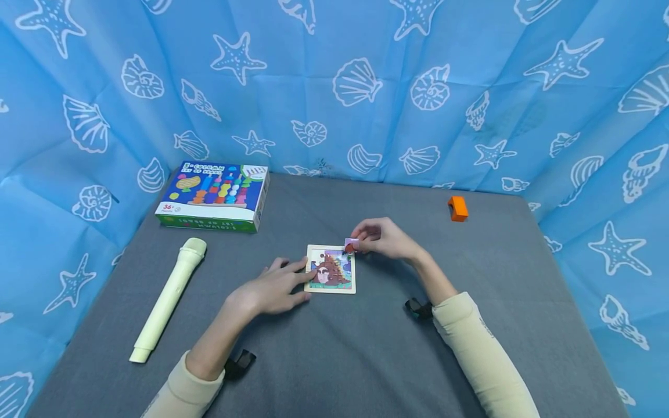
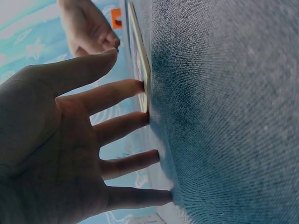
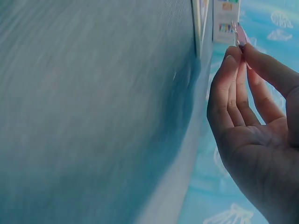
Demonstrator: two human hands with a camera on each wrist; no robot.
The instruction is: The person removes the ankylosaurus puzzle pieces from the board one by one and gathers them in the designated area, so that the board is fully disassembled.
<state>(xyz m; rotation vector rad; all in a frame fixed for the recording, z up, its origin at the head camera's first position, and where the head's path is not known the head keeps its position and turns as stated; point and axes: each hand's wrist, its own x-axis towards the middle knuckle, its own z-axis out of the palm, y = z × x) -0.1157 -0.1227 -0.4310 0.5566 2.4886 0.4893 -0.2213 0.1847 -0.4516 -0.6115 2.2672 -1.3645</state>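
A small square jigsaw puzzle (image 1: 334, 273) in a pale wooden frame lies flat on the grey cloth, showing a brown, spiky-backed animal picture. Between thumb and fingertips, my right hand (image 1: 385, 238) pinches a pink and red puzzle piece (image 1: 351, 244) just above the frame's upper right corner; the right wrist view shows the piece (image 3: 241, 36) edge-on, lifted off the cloth. My left hand (image 1: 277, 287) has its fingers spread and fairly straight, touching the frame's left side, with one finger over the picture. In the left wrist view the frame's edge (image 2: 145, 70) meets those fingertips.
A boxed bead toy set (image 1: 211, 197) stands at the back left. In front of it lies a pale yellow-green toy microphone (image 1: 169, 296). An orange arch block (image 1: 457, 209) sits at the back right. A blue shell-print curtain (image 1: 334, 87) hangs behind the table.
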